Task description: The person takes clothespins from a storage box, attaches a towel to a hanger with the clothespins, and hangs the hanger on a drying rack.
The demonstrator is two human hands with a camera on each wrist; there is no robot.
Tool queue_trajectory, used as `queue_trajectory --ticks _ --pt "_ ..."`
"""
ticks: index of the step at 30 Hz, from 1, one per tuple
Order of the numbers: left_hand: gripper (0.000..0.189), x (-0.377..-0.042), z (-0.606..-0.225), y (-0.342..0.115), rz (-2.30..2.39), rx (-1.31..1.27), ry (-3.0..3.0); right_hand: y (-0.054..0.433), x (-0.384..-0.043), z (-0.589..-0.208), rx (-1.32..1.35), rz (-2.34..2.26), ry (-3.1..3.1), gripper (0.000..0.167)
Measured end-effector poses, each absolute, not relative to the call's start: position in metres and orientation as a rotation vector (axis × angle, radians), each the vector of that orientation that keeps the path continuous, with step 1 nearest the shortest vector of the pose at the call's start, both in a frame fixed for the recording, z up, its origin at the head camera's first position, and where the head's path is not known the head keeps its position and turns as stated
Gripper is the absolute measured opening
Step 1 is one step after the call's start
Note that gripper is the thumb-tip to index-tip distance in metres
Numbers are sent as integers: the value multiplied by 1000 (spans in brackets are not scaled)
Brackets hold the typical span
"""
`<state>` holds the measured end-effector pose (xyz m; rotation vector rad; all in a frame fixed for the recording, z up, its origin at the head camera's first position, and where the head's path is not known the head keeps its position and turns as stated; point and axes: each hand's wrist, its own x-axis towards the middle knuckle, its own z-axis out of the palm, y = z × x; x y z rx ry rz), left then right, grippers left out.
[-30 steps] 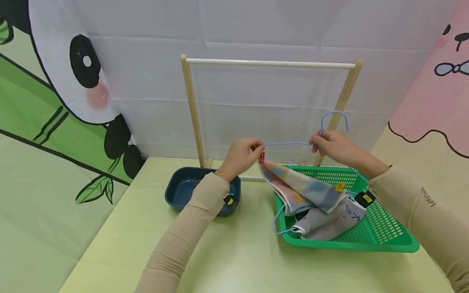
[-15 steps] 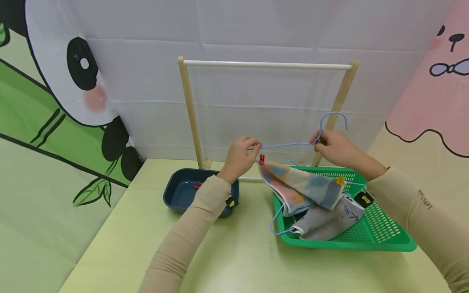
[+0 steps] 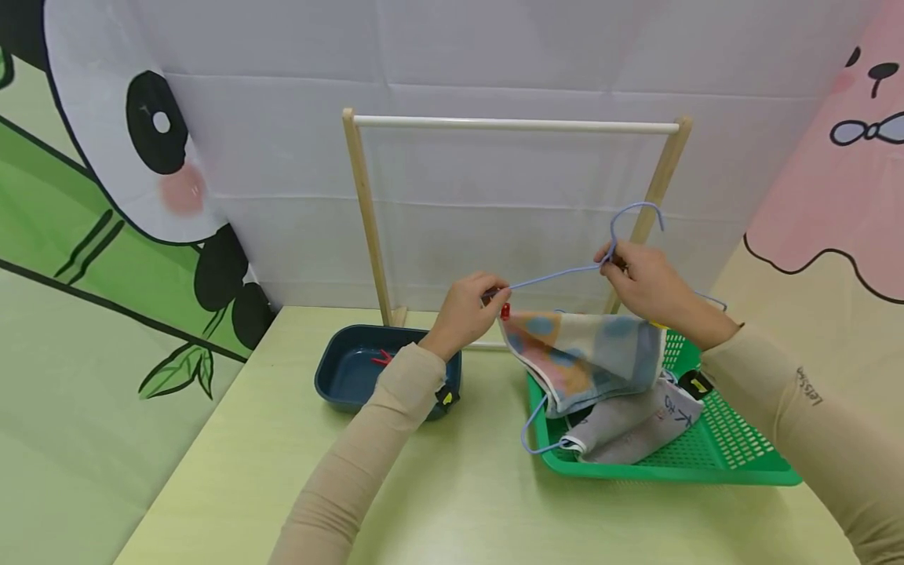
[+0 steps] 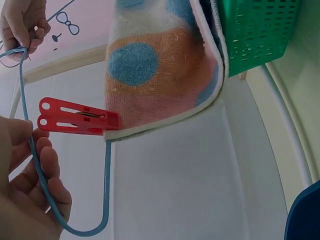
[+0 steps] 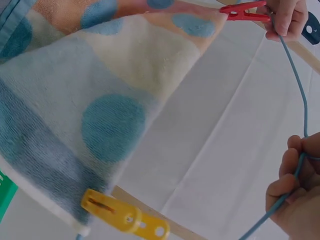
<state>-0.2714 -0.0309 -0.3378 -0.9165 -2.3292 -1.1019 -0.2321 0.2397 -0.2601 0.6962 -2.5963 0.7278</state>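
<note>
Your right hand (image 3: 650,286), gripping at three o'clock, is now raising a thin light-blue wire hanger (image 3: 554,276) while your left hand (image 3: 466,315) is pinching it near centre; the clipped pastel, blue-spotted terry towel (image 3: 589,349) at four is spreading flatter, apparently better supported. A pale-yellow tabletop (image 3: 452,502) is lying at six, white cloth backdrop (image 3: 508,55) hanging at twelve.

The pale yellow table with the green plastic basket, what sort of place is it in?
Maybe a playroom or laundry practice corner: a big black-and-white cartoon animal decorates one side, and a wooden rack with a white rail stands behind the green plastic basket.
</note>
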Motion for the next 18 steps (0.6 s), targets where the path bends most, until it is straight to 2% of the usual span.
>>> queue_trajectory --ticks 7,18 --pt "15 -271 -336 -29 -1133 -911 -2260 238 -237 -259 661 699 -2519 20" --pt "15 -261 -329 -25 -1166 -839 -2243 237 -249 -261 628 646 -2357 16"
